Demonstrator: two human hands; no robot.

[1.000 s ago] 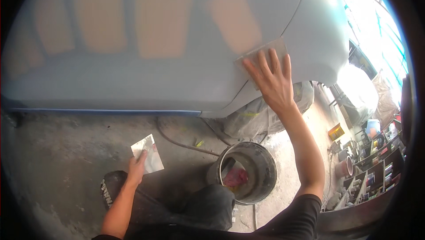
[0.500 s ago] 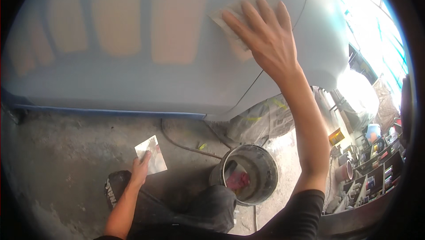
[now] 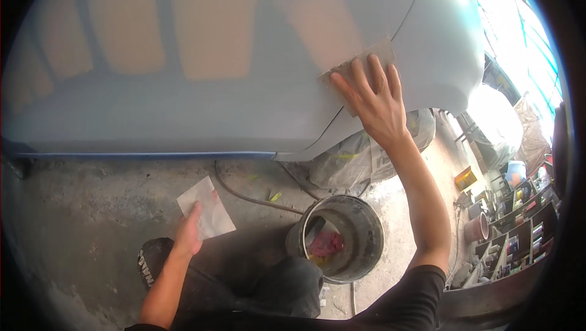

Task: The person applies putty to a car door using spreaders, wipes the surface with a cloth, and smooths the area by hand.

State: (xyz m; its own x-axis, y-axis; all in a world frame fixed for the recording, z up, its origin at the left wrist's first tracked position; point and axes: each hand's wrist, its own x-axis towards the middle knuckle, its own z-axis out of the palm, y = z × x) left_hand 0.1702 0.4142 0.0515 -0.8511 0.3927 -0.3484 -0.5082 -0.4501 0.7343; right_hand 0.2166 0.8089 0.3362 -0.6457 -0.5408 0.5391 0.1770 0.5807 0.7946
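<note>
A grey vehicle body panel [image 3: 293, 114] spans the upper half of the view, with several vertical tan strips [image 3: 212, 23] on it. My right hand [image 3: 379, 102] presses a thin, flat filler spreader [image 3: 342, 72] against it, fingers laid over the blade and the thumb side out of sight. The spreader sits at the lower end of a slanted tan strip [image 3: 320, 17], next to the seam in the panel. Low on the left, above the floor, my left hand [image 3: 189, 231] grips a pale flat rectangular plate [image 3: 210, 212] by its edge. Small reddish marks show on the plate.
A dark bucket [image 3: 369, 251] holding a pinkish-red crumpled item [image 3: 325, 244] stands beside my knee. A hose [image 3: 244, 198] crosses the concrete floor. Covering sheeting [image 3: 348, 169] hangs below the panel. To the right is a rack [image 3: 516, 245] of bottles and tools.
My right hand has drawn the spreader down the panel, and more of the slanted tan strip shows above it. The left hand has shifted slightly, tilting the plate.
</note>
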